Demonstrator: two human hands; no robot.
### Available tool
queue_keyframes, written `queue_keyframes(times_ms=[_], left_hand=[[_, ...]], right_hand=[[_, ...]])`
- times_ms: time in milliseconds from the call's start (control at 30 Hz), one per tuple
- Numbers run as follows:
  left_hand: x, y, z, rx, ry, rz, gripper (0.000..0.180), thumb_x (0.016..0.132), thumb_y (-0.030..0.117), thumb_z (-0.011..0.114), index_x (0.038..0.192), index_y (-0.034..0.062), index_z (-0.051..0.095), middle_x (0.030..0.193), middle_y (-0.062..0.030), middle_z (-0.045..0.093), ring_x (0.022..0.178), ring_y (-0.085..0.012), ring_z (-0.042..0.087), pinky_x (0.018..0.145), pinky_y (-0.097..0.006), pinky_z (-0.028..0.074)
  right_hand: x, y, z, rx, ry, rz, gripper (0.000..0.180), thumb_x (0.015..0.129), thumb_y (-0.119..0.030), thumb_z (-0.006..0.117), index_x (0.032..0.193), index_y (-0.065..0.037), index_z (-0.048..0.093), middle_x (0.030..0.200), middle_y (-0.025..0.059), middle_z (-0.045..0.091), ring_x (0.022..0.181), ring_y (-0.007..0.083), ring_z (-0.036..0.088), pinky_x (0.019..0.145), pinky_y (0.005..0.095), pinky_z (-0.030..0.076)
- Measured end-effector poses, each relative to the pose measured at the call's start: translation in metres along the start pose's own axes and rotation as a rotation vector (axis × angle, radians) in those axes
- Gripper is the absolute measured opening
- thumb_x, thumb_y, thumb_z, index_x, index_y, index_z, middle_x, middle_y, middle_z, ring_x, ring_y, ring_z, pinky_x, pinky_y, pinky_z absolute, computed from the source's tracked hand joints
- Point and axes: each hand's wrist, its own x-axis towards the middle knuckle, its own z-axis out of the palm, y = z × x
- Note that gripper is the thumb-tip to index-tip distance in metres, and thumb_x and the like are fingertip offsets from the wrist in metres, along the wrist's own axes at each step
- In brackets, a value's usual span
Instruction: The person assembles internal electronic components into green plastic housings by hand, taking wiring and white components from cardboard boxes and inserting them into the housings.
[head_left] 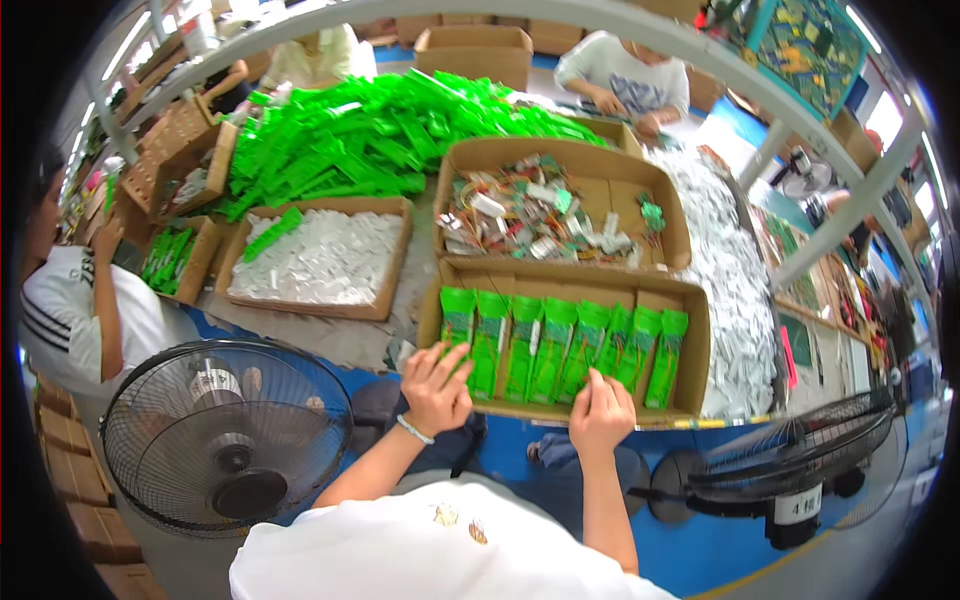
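Observation:
In front of me stands a shallow cardboard box (692, 372) with a row of long green plastic housings (556, 350), each with a green circuit board and thin wires in it. My left hand (437, 388) is at the box's front left corner, its fingers apart and extended over the edge beside the leftmost housings. My right hand (602, 412) is over the front edge, nearer the right end of the row. Its fingers are pinched together near the lower ends of the housings; whatever is between them is too small to make out.
Behind it is a cardboard box of small wired parts (540, 215). To the left sits a tray of white pieces (318, 255) below a green plastic heap (380, 135). White pieces (725, 290) pile up at right. Fans (235, 440) (800, 460) flank me; co-workers sit around.

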Motion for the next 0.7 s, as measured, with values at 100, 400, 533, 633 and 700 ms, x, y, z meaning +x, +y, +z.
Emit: queue_keyframes(times_ms=[100, 400, 533, 633, 700], left_hand=[[0.0, -0.003, 0.003, -0.022, -0.018, -0.01, 0.03, 0.075, 0.017, 0.053, 0.096, 0.0037, 0.07, 0.117, -0.0126, 0.067, 0.105, -0.0349, 0.061, 0.09, -0.046, 0.044], [-0.01, -0.003, 0.008, -0.009, 0.02, 0.013, 0.031, 0.076, 0.016, 0.053, 0.097, 0.0034, 0.072, 0.118, -0.0109, 0.068, 0.107, -0.0342, 0.062, 0.089, -0.044, 0.045], [-0.012, -0.004, 0.007, -0.012, 0.021, 0.012, 0.031, 0.076, 0.016, 0.053, 0.097, 0.0036, 0.072, 0.118, -0.0104, 0.068, 0.107, -0.034, 0.063, 0.089, -0.044, 0.045], [-0.011, -0.004, 0.007, -0.011, 0.019, 0.014, 0.032, 0.077, 0.017, 0.053, 0.097, 0.0033, 0.073, 0.118, -0.01, 0.068, 0.107, -0.0333, 0.063, 0.089, -0.043, 0.045], [-0.01, -0.004, 0.008, -0.013, 0.016, 0.014, 0.032, 0.077, 0.018, 0.052, 0.097, 0.0025, 0.073, 0.117, -0.0094, 0.069, 0.106, -0.0324, 0.064, 0.088, -0.042, 0.045]], right_hand=[[0.001, 0.003, 0.004, 0.017, 0.02, -0.014, 0.02, 0.078, -0.004, 0.061, 0.097, -0.001, 0.068, 0.077, 0.0106, 0.068, 0.077, 0.0278, 0.067, 0.069, 0.0387, 0.052], [-0.013, 0.007, 0.0, 0.009, 0.043, -0.071, 0.018, 0.078, -0.003, 0.06, 0.093, 0.0, 0.068, 0.069, 0.01, 0.065, 0.067, 0.0261, 0.065, 0.063, 0.0357, 0.05], [-0.013, 0.005, 0.0, 0.01, 0.031, -0.077, 0.018, 0.077, -0.004, 0.06, 0.093, 0.0, 0.068, 0.068, 0.0099, 0.064, 0.066, 0.0257, 0.064, 0.061, 0.0356, 0.048], [-0.012, 0.005, 0.0, -0.001, 0.043, -0.075, 0.018, 0.077, -0.003, 0.06, 0.093, 0.0, 0.068, 0.067, 0.0097, 0.063, 0.065, 0.0255, 0.064, 0.061, 0.0355, 0.048], [-0.012, 0.005, 0.0, 0.002, 0.039, -0.077, 0.018, 0.077, -0.003, 0.06, 0.093, 0.001, 0.068, 0.067, 0.0096, 0.063, 0.065, 0.0254, 0.064, 0.061, 0.0356, 0.048]])
